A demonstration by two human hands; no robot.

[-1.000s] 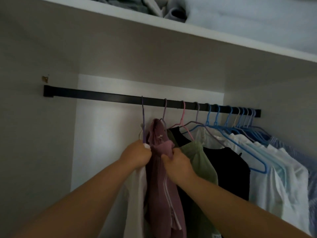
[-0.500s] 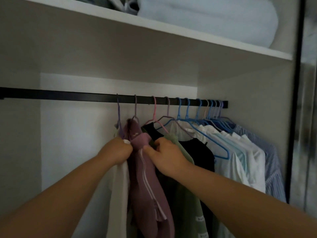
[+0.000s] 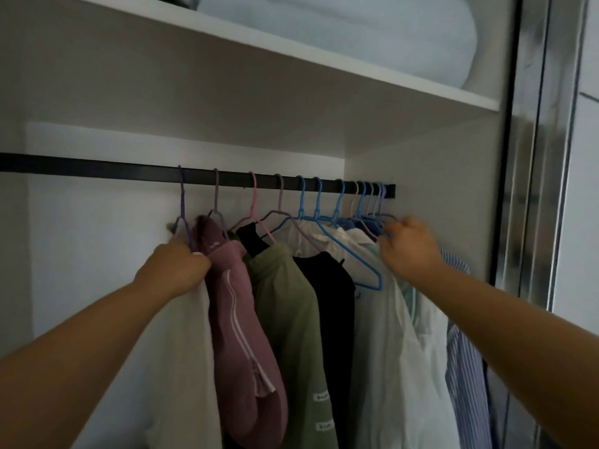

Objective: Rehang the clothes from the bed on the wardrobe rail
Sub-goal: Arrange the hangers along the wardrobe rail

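You're facing the open wardrobe (image 3: 421, 176), one white shelf (image 3: 291, 69) across the top with a pale rolled duvet (image 3: 356, 30) lying on it toward the right end. Below it runs one black rail (image 3: 97, 165), bare along its left stretch and crowded at its right end, where it meets the side wall.

Count the garments with me, left to right: a white garment (image 3: 181, 345), a mauve zip-up (image 3: 240, 306), an olive top (image 3: 288, 319), a black one (image 3: 334, 303), a pale white shirt (image 3: 382, 335), a mint-tinted piece just behind it, and a blue striped shirt (image 3: 460, 351) at the far right. That's seven I can tell apart; the bunch near the rail's right end is too packed to separate further.

Hanger hooks on the rail: I make out about twelve, in purple, pink, blue and pale tones, the last five or so pressed together at the right end. One blue hanger (image 3: 363, 270) shows its whole lower bar in front of the white shirt.

Your left hand (image 3: 176, 267) is curled tight on the white garment's shoulder, just under the leftmost purple hanger (image 3: 182, 215), knuckles touching the mauve zip-up. Your right hand (image 3: 408, 247) is at the packed cluster at the right end, fingers (image 3: 387, 236) bent in among the hanger shoulders; whether they actually clasp one, I cannot tell.
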